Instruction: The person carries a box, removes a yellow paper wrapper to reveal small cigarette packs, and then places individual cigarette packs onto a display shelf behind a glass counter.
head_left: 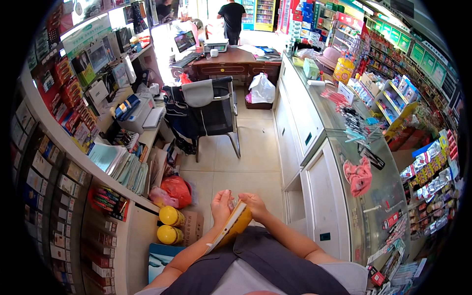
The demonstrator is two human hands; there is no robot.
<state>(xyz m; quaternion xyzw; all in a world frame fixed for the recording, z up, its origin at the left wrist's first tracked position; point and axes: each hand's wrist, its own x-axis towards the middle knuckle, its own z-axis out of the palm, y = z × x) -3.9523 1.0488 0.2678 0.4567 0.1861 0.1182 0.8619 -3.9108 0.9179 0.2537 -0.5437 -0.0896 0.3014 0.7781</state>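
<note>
Close in front of my body, both hands are raised over the tiled floor. My right hand (253,206) grips the upper end of a flat yellow package (233,229) with a white edge, which slants down towards my left forearm. My left hand (222,207) is just left of the package's top, its fingers bent around a small clear item (231,205) that lies between the two hands. What this item is, I cannot tell. The lower part of the package rests near my dark apron.
Glass counter (372,206) with a pink cloth (358,176) on the right; shelves with stacked papers (121,166) on the left. Red bag (176,191) and yellow-lidded containers (172,216) stand low at left. Ahead are an office chair (210,110), a wooden desk (225,61) and a person in black.
</note>
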